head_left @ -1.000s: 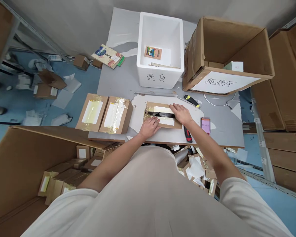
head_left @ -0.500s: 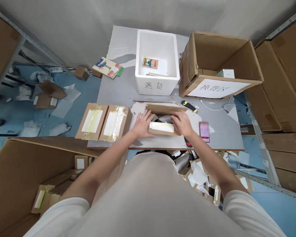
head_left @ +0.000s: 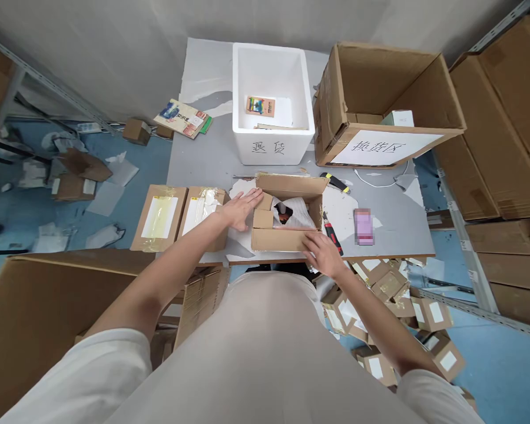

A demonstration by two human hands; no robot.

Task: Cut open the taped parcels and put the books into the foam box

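A small cardboard box (head_left: 282, 239) stands on the table with its flaps folded out. Inside it lies white wrapping (head_left: 301, 213) with a dark and orange item showing through a gap; its kind I cannot make out. My left hand (head_left: 242, 210) is open, fingers stretched out against the box's left side flap. At the front right corner, my right hand (head_left: 323, 253) closes its fingers on the front flap. Just right of the box lies a red and black utility knife (head_left: 333, 234). Behind it is a yellow and black utility knife (head_left: 335, 182).
Two taped cartons (head_left: 159, 218) stand on the left. Behind are a white foam box (head_left: 271, 148) and a large labelled carton (head_left: 386, 147). Booklets (head_left: 183, 118) lie at the back left, a phone (head_left: 364, 227) on the right. Discarded boxes (head_left: 386, 282) litter the floor.
The box's flaps have been spread outward, baring the wrapped contents. My left hand has moved left onto the side flap; my right hand has come down to the front flap.
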